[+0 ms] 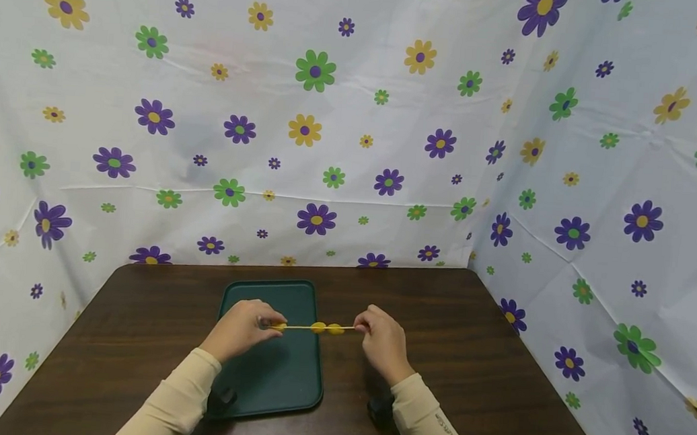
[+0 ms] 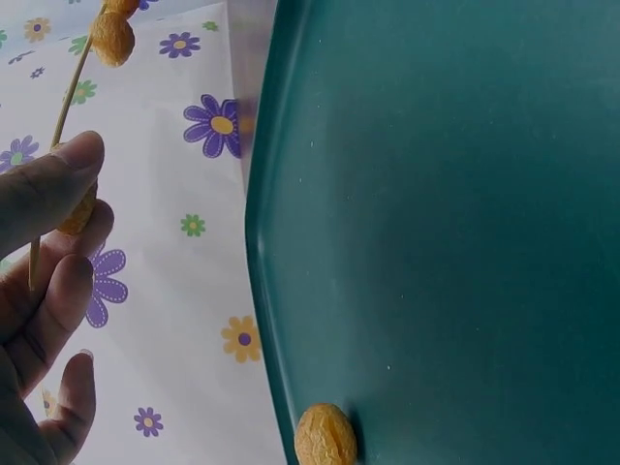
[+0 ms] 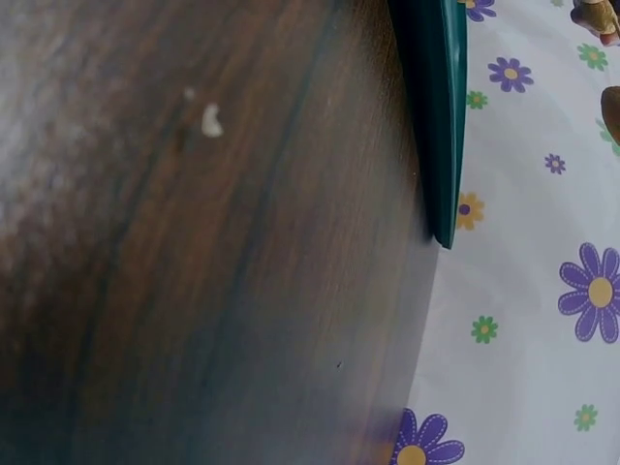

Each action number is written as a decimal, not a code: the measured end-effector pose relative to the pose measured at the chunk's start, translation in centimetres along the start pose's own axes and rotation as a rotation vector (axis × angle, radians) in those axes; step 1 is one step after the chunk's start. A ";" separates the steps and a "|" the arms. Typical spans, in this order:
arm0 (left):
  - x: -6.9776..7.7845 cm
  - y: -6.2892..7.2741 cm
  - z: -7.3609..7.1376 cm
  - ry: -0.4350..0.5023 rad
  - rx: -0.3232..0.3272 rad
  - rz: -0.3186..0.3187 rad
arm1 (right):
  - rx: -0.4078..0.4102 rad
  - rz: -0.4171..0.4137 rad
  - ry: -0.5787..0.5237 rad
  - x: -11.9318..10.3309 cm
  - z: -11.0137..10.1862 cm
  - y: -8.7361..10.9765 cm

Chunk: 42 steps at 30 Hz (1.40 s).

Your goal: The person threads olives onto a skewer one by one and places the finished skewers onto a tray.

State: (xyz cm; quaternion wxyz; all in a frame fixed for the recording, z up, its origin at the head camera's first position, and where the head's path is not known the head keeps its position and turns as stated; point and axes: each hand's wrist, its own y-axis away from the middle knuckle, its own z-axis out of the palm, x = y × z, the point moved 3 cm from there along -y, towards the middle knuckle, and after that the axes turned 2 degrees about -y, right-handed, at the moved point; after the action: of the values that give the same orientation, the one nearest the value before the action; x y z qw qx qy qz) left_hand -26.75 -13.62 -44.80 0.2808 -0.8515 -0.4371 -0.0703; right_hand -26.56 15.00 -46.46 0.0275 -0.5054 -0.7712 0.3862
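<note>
A thin wooden skewer (image 1: 299, 327) lies level in the air between the two hands, over the right side of the green tray in the head view. My left hand (image 1: 243, 328) pinches a wrinkled golden ball (image 2: 79, 215) at one end of it; the skewer's tip (image 2: 35, 266) sticks out past the fingers. Two more golden balls (image 1: 336, 328) sit side by side farther along the stick. At the other end my right hand (image 1: 385, 341) holds the skewer with thumb and fingertips. The right hand itself does not show in the right wrist view.
Below the left hand, the green tray (image 1: 278, 388) lies on the dark wooden table (image 1: 438, 318). One loose wrinkled golden ball (image 2: 325, 436) rests at the tray's edge. A white speck (image 3: 212, 121) is on the table. Flower-printed cloth (image 1: 356, 110) stands behind and at both sides.
</note>
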 end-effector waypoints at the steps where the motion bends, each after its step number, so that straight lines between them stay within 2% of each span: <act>1: 0.1 0.0 0.0 -0.002 0.000 0.000 | 0.002 -0.002 0.001 0.0 0.0 0.0; 8: 0.4 0.2 0.5 -0.003 0.010 0.006 | -0.018 0.005 -0.004 -0.2 0.3 0.5; 19: 0.8 0.1 0.9 -0.108 0.048 0.067 | -0.001 -0.018 -0.003 -0.7 0.4 0.6; 32: 1.5 -0.4 0.8 -0.153 0.035 0.051 | 0.006 -0.047 -0.001 -1.1 0.5 0.1; 42: 1.8 -0.9 1.3 -0.144 0.021 0.048 | -0.016 -0.022 0.008 -1.0 0.5 0.1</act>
State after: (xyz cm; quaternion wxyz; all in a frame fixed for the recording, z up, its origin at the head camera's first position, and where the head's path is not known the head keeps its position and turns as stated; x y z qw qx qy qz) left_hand -26.53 -11.21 -44.85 0.2592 -0.8616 -0.4363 0.0026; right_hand -26.22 13.89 -46.55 0.0308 -0.4985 -0.7798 0.3774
